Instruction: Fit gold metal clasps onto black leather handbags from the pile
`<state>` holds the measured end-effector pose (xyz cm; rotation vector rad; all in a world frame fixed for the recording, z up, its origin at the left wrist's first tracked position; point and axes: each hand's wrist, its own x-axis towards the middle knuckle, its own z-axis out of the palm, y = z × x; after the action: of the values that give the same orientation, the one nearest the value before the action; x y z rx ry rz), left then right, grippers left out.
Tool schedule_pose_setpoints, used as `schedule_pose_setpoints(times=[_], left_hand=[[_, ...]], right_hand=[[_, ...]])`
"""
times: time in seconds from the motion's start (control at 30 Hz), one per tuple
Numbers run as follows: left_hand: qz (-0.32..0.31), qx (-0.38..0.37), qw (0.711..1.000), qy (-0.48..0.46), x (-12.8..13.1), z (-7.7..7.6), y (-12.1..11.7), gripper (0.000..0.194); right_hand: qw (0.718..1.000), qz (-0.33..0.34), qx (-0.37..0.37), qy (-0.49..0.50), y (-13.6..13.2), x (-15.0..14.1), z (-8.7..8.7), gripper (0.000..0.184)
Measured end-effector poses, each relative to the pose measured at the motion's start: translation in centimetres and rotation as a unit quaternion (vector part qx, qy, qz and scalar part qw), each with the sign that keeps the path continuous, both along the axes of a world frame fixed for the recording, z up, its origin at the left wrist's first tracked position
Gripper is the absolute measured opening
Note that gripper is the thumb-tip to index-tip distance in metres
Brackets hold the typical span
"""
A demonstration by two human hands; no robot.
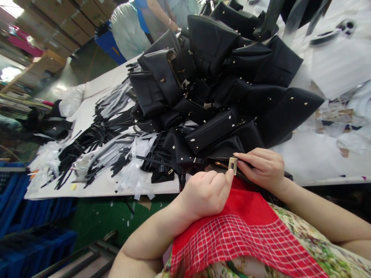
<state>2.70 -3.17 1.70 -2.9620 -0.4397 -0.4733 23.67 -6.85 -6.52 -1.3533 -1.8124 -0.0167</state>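
Observation:
Between my two hands is a small gold-coloured metal clasp plate (232, 165) with a rectangular slot, at the edge of a black handbag (220, 158) near the table's front edge. My left hand (207, 191) is closed, its fingertips pinching the plate's lower side. My right hand (262, 168) pinches the plate's upper right corner between thumb and fingers. A zip shows just left of the plate. Much of this bag is hidden behind my hands and the red apron (243, 208).
A large pile of black handbags (214, 42) fills the table's middle. Black straps (101, 133) and clear plastic wrapping (136, 162) lie to the left. Across the table stands another person (159, 15). Blue pallets (37, 247) are at lower left, a white foam sheet (336, 65) at right.

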Motion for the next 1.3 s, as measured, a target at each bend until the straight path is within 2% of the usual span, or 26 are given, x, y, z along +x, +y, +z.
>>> schedule_pose_setpoints(times=[0.2,0.43,0.67,0.77,0.83,0.9,0.97,1.03,1.07,1.1,1.13,1.17,1.2,1.3], left_hand=[[-0.003,0.039,0.999,0.001,0.4,-0.2,0.0,0.02],[0.029,0.048,0.998,-0.016,0.6,-0.5,-0.1,0.017],[0.104,-0.024,0.993,-0.041,0.7,-1.6,0.2,0.01],[0.156,-0.108,0.979,-0.069,0.6,-2.0,0.6,0.013],[0.213,-0.227,0.945,-0.099,0.5,-2.1,0.9,0.019],[0.252,-0.393,0.878,-0.109,0.4,-2.2,1.2,0.03],[0.242,-0.584,0.769,-0.094,0.4,-2.4,1.2,0.046],[0.203,-0.746,0.628,-0.088,0.5,-2.6,1.0,0.052],[0.188,-0.799,0.564,-0.095,0.5,-2.8,0.9,0.051],[0.18,-0.831,0.515,-0.106,0.6,-2.9,0.7,0.048],[0.179,-0.847,0.486,-0.118,0.6,-3.0,0.6,0.046],[0.182,-0.852,0.474,-0.129,0.6,-3.1,0.4,0.044],[0.188,-0.848,0.476,-0.138,0.6,-3.2,0.4,0.042],[0.206,-0.811,0.526,-0.152,0.1,-3.3,0.5,0.038]], right_hand=[[1.0,-0.005,-0.005,0.0,0.2,-0.2,0.0,0.011],[0.999,-0.033,-0.026,0.005,0.6,-0.6,0.0,0.011],[1.0,-0.018,-0.018,0.001,0.4,-0.7,0.2,0.01],[1.0,-0.004,-0.001,-0.015,0.3,-0.7,0.4,0.009],[1.0,0.001,0.011,-0.028,0.2,-0.6,0.5,0.011],[0.999,0.004,0.022,-0.041,0.1,-0.5,0.5,0.013],[0.998,0.011,0.031,-0.054,0.0,-0.4,0.5,0.018],[0.997,0.022,0.035,-0.066,-0.1,-0.5,0.4,0.022],[0.997,0.025,0.035,-0.07,-0.2,-0.5,0.4,0.023],[0.997,0.028,0.033,-0.071,-0.2,-0.6,0.3,0.024],[0.997,0.027,0.029,-0.069,-0.2,-0.6,0.3,0.023],[0.998,0.026,0.021,-0.062,-0.2,-0.7,0.3,0.021],[0.998,0.024,0.009,-0.049,-0.2,-0.8,0.4,0.019],[0.997,0.036,-0.06,0.022,0.0,-0.6,0.9,0.014]])
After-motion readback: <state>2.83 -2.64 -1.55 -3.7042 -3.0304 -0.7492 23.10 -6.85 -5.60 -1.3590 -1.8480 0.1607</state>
